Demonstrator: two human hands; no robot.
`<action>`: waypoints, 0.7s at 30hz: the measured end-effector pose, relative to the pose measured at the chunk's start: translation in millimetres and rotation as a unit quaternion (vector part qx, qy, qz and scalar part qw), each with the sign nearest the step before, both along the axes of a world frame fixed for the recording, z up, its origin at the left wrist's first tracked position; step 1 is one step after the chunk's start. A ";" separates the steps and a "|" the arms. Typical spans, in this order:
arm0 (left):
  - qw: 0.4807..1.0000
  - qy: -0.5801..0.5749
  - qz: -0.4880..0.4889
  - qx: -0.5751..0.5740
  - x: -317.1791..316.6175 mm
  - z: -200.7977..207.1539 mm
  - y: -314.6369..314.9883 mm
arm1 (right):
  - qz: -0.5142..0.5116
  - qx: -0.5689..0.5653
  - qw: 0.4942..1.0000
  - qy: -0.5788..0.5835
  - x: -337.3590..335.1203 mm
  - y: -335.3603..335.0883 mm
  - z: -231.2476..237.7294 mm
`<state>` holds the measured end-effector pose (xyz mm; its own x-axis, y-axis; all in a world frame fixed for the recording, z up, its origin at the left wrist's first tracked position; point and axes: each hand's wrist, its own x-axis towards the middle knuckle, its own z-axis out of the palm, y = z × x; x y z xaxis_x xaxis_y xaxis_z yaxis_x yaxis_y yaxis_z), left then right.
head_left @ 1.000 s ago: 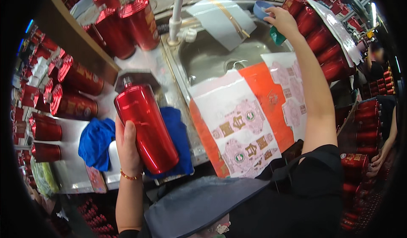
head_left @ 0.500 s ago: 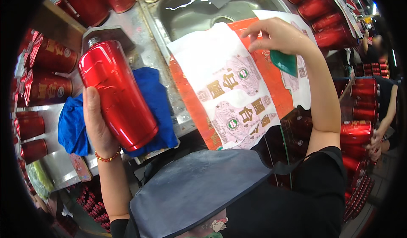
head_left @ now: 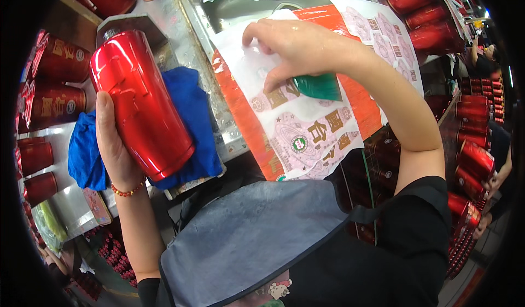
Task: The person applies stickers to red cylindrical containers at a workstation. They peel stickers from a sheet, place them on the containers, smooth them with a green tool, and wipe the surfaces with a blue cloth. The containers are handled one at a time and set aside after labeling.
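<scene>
My left hand (head_left: 115, 154) is wrapped round the lower side of a glossy red bottle (head_left: 141, 107), which leans with its silver neck away from me. Embossed shapes stand out on its front. Over a white decal sheet (head_left: 322, 156) printed in pink and gold arches my right hand (head_left: 295, 47). Its thumb and forefinger are apart above the paper, while a flat green scraper (head_left: 320, 87) is tucked under the palm. Whether the fingertips touch the sheet I cannot tell. Beneath the sheet lies an orange-red board (head_left: 363, 113).
Blue cloths (head_left: 188, 102) lie under and beside the bottle on the metal counter. A steel sink (head_left: 227, 14) lies beyond the board, with a second decal sheet (head_left: 377, 28) at its right. Red bottles (head_left: 61, 99) stand at left; more line the right, near another person's hands (head_left: 484, 225).
My right hand has moved left with the scraper, from the board's far right side to over the middle of the decal sheet. The bottle remains in my left hand.
</scene>
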<state>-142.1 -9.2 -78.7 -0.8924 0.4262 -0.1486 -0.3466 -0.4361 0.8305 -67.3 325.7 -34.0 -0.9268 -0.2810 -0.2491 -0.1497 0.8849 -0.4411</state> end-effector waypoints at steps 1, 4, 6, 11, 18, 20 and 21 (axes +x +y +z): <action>1.000 -0.004 0.005 0.002 -0.2 -1.2 -0.4 | -0.001 0.008 1.000 0.011 -3.4 0.8 -2.0; 1.000 -0.007 0.017 -0.014 0.6 0.2 0.3 | -0.030 0.024 0.999 -0.008 -16.7 1.7 -3.7; 1.000 -0.004 0.000 -0.003 -3.2 -4.4 -2.9 | -0.033 0.027 0.999 -0.026 -24.4 7.6 -3.3; 0.978 0.040 -0.138 0.151 -14.2 -16.5 -19.2 | 0.026 -0.004 1.000 -0.011 -47.9 16.5 -7.2; 0.966 0.125 0.172 -0.150 -7.8 -21.9 -21.4 | 0.101 0.074 0.990 -0.057 -74.2 -4.6 -10.1; 0.952 0.117 0.216 -0.181 3.0 -5.3 -0.8 | 0.117 0.090 0.988 -0.045 -83.3 -7.4 -14.6; 0.961 0.102 0.193 -0.169 -0.3 -5.0 -1.3 | 0.126 0.090 0.986 -0.064 -87.8 -7.8 -15.2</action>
<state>-142.4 -10.5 -83.7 -0.9996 0.0161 -0.0250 -0.0276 -0.1925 0.9809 -155.1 317.9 -49.2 -0.7906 -0.4398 -0.4262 -0.3287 0.8919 -0.3106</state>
